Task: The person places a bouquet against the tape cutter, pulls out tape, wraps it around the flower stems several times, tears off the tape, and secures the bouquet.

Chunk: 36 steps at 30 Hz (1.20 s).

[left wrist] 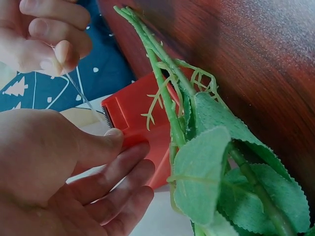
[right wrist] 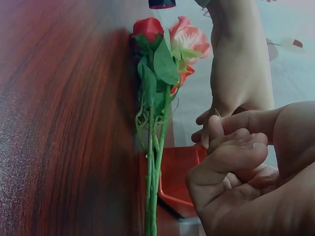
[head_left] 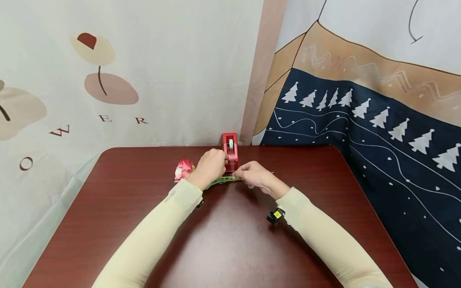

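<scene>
1. While both hands meet at the far middle of the dark red table (head_left: pixel 144 208), the red tape dispenser (head_left: pixel 231 152) stands just beyond them, touching the left hand (head_left: pixel 210 168) on its right side and just beside the right hand (head_left: pixel 252 175); the artificial flowers (head_left: pixel 184 169) lie flat under the hands, blooms to the left, green stems (head_left: pixel 227 179) running right.
2. The dispenser is a small red plastic block with a toothed cutter at its near end; a thin clear strip of tape (left wrist: pixel 78 91) runs from the cutter to the right hand.
3. The left hand rests against the dispenser, thumb and loosely bent fingers (left wrist: pixel 118 172) touching its side, not closed around it.
4. The right hand's fingertips (left wrist: pixel 59 51) are pressed together, pinching the end of the tape.
</scene>
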Motion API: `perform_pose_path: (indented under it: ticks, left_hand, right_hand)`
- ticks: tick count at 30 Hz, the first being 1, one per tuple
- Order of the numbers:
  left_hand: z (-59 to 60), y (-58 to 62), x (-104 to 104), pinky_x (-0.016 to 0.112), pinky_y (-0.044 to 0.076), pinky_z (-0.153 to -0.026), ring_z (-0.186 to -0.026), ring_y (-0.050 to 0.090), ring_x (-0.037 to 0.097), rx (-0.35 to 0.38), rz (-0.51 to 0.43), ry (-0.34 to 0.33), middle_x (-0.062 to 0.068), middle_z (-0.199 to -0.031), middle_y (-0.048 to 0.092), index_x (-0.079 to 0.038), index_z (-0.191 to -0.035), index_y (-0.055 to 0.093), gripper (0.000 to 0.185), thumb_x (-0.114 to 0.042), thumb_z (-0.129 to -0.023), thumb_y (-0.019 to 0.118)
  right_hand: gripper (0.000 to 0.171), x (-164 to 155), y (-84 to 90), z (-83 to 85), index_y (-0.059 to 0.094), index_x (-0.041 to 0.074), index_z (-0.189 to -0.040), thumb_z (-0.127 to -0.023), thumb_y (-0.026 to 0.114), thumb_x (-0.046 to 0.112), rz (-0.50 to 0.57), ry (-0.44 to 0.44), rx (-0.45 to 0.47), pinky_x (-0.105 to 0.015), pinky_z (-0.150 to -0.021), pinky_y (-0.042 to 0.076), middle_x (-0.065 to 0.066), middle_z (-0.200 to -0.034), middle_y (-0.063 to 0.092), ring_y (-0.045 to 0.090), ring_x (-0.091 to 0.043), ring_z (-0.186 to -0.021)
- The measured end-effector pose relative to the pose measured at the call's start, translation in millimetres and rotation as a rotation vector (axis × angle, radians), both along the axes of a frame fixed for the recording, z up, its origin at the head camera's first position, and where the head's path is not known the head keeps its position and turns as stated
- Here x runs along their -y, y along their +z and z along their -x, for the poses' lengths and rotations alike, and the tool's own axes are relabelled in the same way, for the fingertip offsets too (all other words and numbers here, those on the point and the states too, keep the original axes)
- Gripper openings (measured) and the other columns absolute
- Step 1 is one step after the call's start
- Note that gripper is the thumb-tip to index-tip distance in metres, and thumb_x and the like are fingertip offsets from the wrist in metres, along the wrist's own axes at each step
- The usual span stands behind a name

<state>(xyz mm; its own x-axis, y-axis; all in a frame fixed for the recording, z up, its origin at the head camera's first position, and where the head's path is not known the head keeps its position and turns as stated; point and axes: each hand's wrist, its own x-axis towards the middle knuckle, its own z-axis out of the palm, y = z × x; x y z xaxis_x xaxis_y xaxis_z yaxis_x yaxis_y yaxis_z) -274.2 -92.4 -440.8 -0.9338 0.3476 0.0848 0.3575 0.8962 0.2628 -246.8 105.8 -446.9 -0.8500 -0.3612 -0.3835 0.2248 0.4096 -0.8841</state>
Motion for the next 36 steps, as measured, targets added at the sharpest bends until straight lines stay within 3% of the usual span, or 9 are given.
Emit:
perform_pose_path:
  ticks: [8,13,18,24,28,36]
  left_hand:
    - [-2.6,-0.8,0,0.044,0.062,-0.079,-0.082,0.072,0.024,0.006,0.004,0.015,0.008,-0.09,0.079,-0.009,-0.097,0.082,0.013,-0.009,-0.104,0.07]
    - [-6.3,0.0,1,0.046,0.063,-0.08,-0.083,0.075,0.028,-0.054,0.056,0.008,0.01,-0.088,0.08,-0.007,-0.097,0.082,0.015,-0.014,-0.105,0.071]
    - [-17.3,2.6,1,0.05,0.063,-0.084,-0.081,0.076,0.034,-0.109,0.134,0.028,0.013,-0.082,0.078,-0.004,-0.091,0.08,0.019,-0.017,-0.102,0.075]
    - [-33.5,2.0,0,0.05,0.056,-0.084,-0.083,0.074,0.03,-0.071,0.194,-0.072,0.007,-0.08,0.078,-0.01,-0.081,0.08,0.019,-0.016,-0.099,0.079]
    - [-41.2,-3.6,-1,0.049,0.055,-0.083,-0.088,0.073,0.032,-0.085,0.229,-0.124,0.008,-0.087,0.08,-0.01,-0.085,0.082,0.015,-0.017,-0.098,0.083]
    - [-43.5,-22.4,0,0.047,0.055,-0.085,-0.093,0.071,0.033,-0.105,0.277,-0.155,0.011,-0.098,0.081,-0.007,-0.095,0.083,0.014,-0.021,-0.096,0.086]
  right_hand:
    - [0.028,1,2.0,-11.5,0.078,-0.007,-0.111,-0.104,0.067,0.018,-0.009,0.013,-0.024,-0.025,-0.053,0.033,0.006,-0.062,0.044,0.038,-0.009,-0.053]
    - [0.03,1,-1.1,-13.3,0.079,-0.006,-0.112,-0.104,0.067,0.02,-0.023,0.02,-0.04,-0.025,-0.054,0.035,0.006,-0.064,0.046,0.039,-0.009,-0.053]
    - [0.028,0,-5.2,-15.5,0.08,-0.005,-0.112,-0.104,0.068,0.02,-0.045,0.027,-0.045,-0.025,-0.054,0.037,0.005,-0.067,0.05,0.04,-0.01,-0.053]
    - [0.024,3,-15.8,-16.0,0.082,0.0,-0.107,-0.106,0.066,0.017,-0.082,-0.012,-0.054,-0.024,-0.051,0.034,0.002,-0.069,0.053,0.038,-0.009,-0.051]
    - [0.022,7,-21.7,-15.3,0.082,0.003,-0.099,-0.106,0.069,0.019,-0.127,-0.026,-0.081,-0.024,-0.051,0.034,0.002,-0.069,0.055,0.039,-0.009,-0.052]
    - [0.022,8,-23.0,-16.8,0.083,0.006,-0.096,-0.106,0.07,0.021,-0.162,-0.035,-0.113,-0.025,-0.052,0.035,0.003,-0.067,0.055,0.043,-0.011,-0.055]
